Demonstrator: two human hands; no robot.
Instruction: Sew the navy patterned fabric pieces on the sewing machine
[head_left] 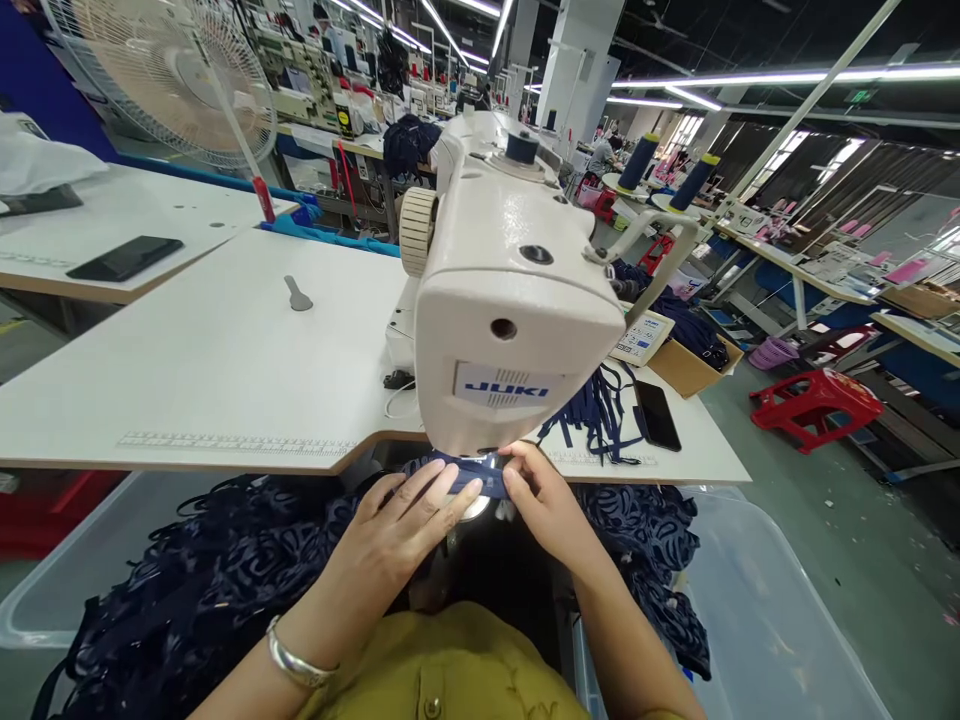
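Observation:
A white Juki sewing machine [510, 290] stands on the white table [225, 370] right in front of me. Under its head lies a small navy fabric piece [472, 475], lit by the machine's lamp. My left hand [397, 530] lies on the piece with fingers stretched flat, pressing it down. My right hand [540, 495] pinches the right end of the same piece beside the needle area. A silver bangle is on my left wrist. Dark patterned navy fabric [210, 580] is heaped in my lap on both sides.
Navy straps [596, 410] and a black phone [658, 415] lie on the table right of the machine. A clear plastic bin [765, 620] sits at my right, a red stool [817, 400] beyond. A fan [172, 80] and another phone [124, 258] are at the left.

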